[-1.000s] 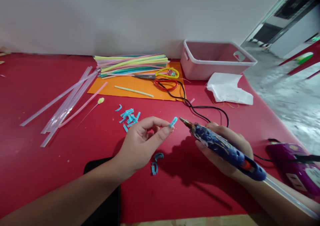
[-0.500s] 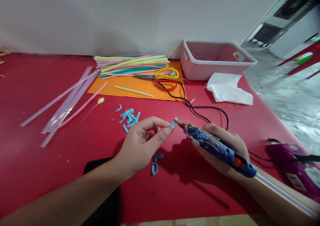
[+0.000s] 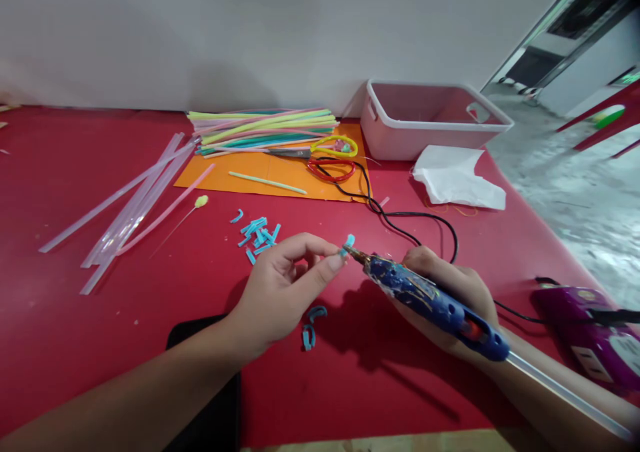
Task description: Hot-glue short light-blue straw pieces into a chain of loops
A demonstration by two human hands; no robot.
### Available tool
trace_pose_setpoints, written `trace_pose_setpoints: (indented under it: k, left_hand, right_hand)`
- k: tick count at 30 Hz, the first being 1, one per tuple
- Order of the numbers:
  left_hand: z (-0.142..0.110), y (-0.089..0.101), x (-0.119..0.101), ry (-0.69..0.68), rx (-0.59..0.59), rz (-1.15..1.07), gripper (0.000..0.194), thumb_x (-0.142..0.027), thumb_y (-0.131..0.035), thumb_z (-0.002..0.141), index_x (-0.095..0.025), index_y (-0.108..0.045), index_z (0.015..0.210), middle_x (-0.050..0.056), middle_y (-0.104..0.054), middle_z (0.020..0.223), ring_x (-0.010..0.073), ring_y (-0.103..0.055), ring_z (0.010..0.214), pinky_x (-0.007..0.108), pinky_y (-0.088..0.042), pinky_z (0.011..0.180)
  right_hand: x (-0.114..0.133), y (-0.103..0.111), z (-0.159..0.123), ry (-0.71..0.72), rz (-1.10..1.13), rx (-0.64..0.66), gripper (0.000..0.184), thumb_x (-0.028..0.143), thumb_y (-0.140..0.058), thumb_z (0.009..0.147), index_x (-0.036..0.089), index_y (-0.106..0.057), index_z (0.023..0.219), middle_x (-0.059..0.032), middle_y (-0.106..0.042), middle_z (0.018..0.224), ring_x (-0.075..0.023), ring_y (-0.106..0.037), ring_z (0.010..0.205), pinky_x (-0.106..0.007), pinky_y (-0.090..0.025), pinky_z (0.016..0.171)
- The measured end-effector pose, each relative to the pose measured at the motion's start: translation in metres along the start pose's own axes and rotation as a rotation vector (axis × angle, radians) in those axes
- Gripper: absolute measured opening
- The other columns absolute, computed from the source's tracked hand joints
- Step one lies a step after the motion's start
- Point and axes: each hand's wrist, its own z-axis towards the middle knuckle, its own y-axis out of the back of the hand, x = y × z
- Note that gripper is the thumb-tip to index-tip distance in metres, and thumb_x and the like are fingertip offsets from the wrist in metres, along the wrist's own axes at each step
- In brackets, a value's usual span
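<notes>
My left hand pinches a short light-blue strip between thumb and forefinger, above the table. In my right hand is a blue glue gun, its body crusted with dried glue and a clear glue stick running out of its rear. The metal nozzle meets the strip low down, close to my left fingertips. Several cut blue pieces lie in a small heap beyond my left hand. Two curled blue pieces rest on the table just right of my left wrist.
Behind lie scissors and a bundle of coloured pipe cleaners on orange paper. Clear glue sticks are at left. A pink basket, white paper, black cable and purple power box occupy the right.
The glue gun's nozzle has moved slightly down and left along the strip, from its upper end towards my left fingertips. My left hand stays almost still.
</notes>
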Motion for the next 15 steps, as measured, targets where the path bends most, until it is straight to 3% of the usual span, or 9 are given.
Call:
trace_pose_setpoints:
  k: [4, 15]
  left_hand:
    - [0.0005, -0.0003, -0.0002, -0.014, 0.009, 0.000, 0.013, -0.030, -0.071, 0.083, -0.018, -0.068, 0.079, -0.002, -0.055, 0.067, 0.0101, -0.047, 0.061, 0.020, -0.036, 0.052]
    - [0.0007, -0.0001, 0.0020, -0.039, 0.015, -0.050, 0.009, -0.025, -0.072, 0.082, -0.018, -0.068, 0.079, -0.002, -0.058, 0.070, 0.0086, -0.051, 0.064, 0.017, -0.041, 0.056]
  right_hand:
    - [0.0005, -0.0007, 0.0000, -0.013, -0.003, -0.012, 0.019, 0.019, -0.067, 0.082, 0.029, -0.057, 0.094, 0.0008, -0.064, 0.079, -0.0122, -0.050, 0.054, -0.030, -0.038, 0.051]
    - [-0.0077, 0.0050, 0.0078, 0.157, -0.035, 0.042, 0.023, 0.012, -0.065, 0.084, 0.030, -0.055, 0.095, 0.0020, -0.060, 0.074, -0.0146, -0.056, 0.064, -0.029, -0.045, 0.060]
